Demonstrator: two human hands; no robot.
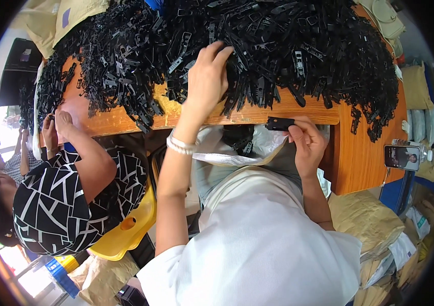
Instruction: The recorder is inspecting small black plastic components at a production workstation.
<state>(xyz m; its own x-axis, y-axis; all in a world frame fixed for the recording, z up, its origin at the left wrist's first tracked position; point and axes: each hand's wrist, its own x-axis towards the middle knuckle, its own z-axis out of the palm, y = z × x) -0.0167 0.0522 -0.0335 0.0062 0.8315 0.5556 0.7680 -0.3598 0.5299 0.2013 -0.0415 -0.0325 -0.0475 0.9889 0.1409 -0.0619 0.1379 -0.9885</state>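
Co-worker (54,204) in black-and-white patterned clothing, seated, both hands at the table (106,124) edge. Sack (87,14), tan, at the far left, bearing a purple patch; no writing legible. Chair (138,224), yellow, beside the co-worker. Pile (140,53), black plastic parts, spread across the wooden table. Left hand (209,71), white beaded bracelet at the wrist, extended over the pile, fingers bent down among the parts; cannot tell whether they grip one. Bag (222,158), white, open at the wearer's lap below the table edge, black parts inside. Black part (279,124), flat and oblong, small hole toward its left end; held just off the table's front edge; long axis roughly left to right, free end pointing left. Right hand (309,143), well apart from the left, thumb and fingers pinched on the part's right end. Phone (402,157), upright, screen lit, right of the table. Packet (418,222), white, green-marked, print too small to read.
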